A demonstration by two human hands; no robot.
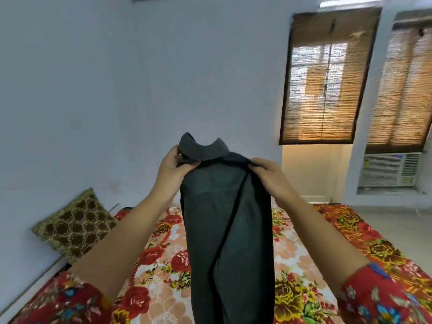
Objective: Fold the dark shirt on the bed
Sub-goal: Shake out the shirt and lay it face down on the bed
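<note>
Dark cloth is pinched in both hands: the left hand [171, 170] grips the shirt [228, 220] just under its collar [203, 149], fingers curled into the fabric, and the right hand [268, 177] grips the opposite shoulder edge with fingers and thumb closed on it. Held up at chest height in front of the person, the shirt hangs straight down between the two forearms as a long, narrow column, its sides turned in, with a dark seam or fold line running down its length. Its lower part drops out of view at the bottom edge, so whether it touches the bed [163, 260] cannot be told. Both sleeves [67, 300] of the person's top are red with a flower print. Beneath lies the bed's flowered cover in red, peach and yellow. A brown patterned cushion [74, 222] leans against the pale wall at left. At right, two windows carry woven blinds [327, 76], and an air conditioner [389, 169] sits below the farther one
</note>
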